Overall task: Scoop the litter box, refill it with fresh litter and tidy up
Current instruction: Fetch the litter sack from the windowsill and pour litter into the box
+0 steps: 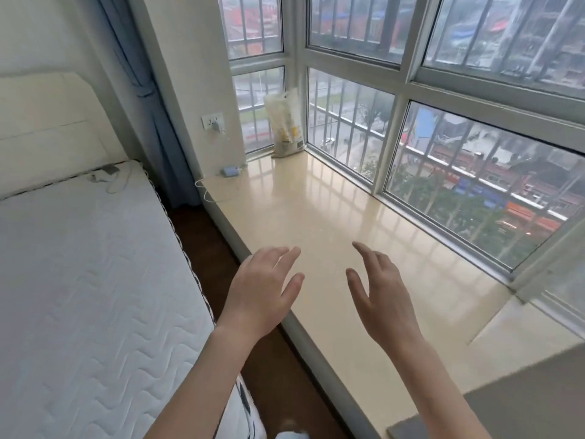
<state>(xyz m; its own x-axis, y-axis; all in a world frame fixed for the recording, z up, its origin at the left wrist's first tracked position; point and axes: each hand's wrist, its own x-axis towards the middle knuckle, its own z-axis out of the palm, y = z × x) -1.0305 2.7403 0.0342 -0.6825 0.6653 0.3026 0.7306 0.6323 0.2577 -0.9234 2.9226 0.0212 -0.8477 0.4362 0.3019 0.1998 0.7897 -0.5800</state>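
Observation:
A pale, yellowish litter bag (pixel 284 125) stands upright in the far corner of the window ledge (pixel 316 204), leaning against the glass. My left hand (pixel 259 289) and my right hand (pixel 380 296) are both held out over the near part of the ledge, fingers straight and spread, palms facing each other. Neither hand holds anything, and both are well short of the bag. No litter box or scoop is in view.
A bed with a white quilted mattress (pixel 88 296) fills the left side, with a narrow strip of dark floor (pixel 218 248) between it and the ledge. A small blue device (pixel 230 171) with a white cable lies on the ledge below a wall socket (pixel 212 121). Barred windows enclose the ledge.

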